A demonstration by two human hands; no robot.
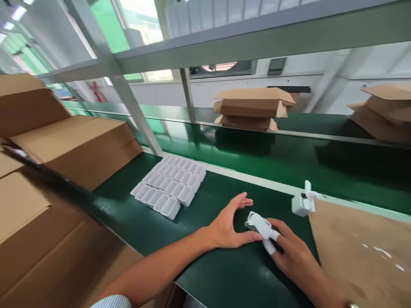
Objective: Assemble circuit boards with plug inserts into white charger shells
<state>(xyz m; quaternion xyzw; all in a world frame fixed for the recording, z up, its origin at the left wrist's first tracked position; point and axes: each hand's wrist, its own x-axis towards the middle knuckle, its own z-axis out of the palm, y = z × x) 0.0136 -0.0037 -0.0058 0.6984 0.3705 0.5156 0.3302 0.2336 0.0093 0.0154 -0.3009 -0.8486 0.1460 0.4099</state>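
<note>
My right hand (293, 252) is closed on a small white plastic box (257, 223), low over the green work surface. White covers sit on the tips of its gripping fingers. My left hand (227, 224) is beside the box with its fingers spread and curved. The left thumb reaches the near side of the box; whether it touches cannot be made out. To the left lies a block of several white open-topped small trays (170, 207), set close together in rows. Another small white box (302, 205), with a white piece sticking up from it, stands right of my hands.
Large cardboard boxes (86, 145) fill the left side. A brown sheet (362, 252) covers the surface at right. Beyond a pale rail runs a green belt (250, 154), with open cartons (248, 107) behind it. A metal frame beam (224, 47) crosses overhead.
</note>
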